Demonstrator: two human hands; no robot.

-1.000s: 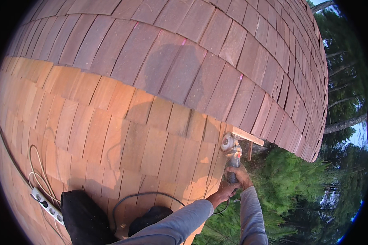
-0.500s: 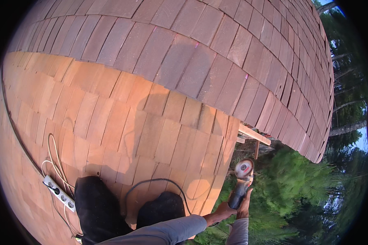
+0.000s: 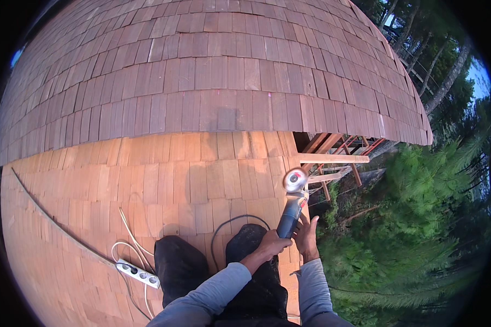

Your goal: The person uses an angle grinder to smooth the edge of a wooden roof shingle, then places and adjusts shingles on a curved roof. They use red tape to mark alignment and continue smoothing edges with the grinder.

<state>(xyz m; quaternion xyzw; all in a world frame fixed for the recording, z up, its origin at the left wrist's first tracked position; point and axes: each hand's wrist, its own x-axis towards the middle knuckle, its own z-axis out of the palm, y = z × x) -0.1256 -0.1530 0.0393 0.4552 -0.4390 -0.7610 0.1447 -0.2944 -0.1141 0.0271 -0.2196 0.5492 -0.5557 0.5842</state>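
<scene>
An angle grinder (image 3: 292,211) with a dark body and a round disc (image 3: 295,179) is held out over the right edge of the shingled roof. My left hand (image 3: 274,244) is closed around its rear end. Beside the body, my right hand (image 3: 306,237) has its thumb spread away and its fingers at the tool's side; whether they bear any weight is hard to see. Smooth orange wooden shingles (image 3: 218,180) lie under and behind the disc. A dark cable (image 3: 223,220) loops over the shingles near my knees.
A white power strip (image 3: 138,273) with a plug in it rests left of my knees, pale cord (image 3: 126,220) around it. Darker shingles (image 3: 218,76) overhang ahead. Past the roof's edge, wooden beams (image 3: 333,158) stick out above trees (image 3: 398,229) and a drop.
My view has turned toward the right edge and tilted up. The grinder has come back from over the trees to the roof's edge. My right thumb has spread from the tool.
</scene>
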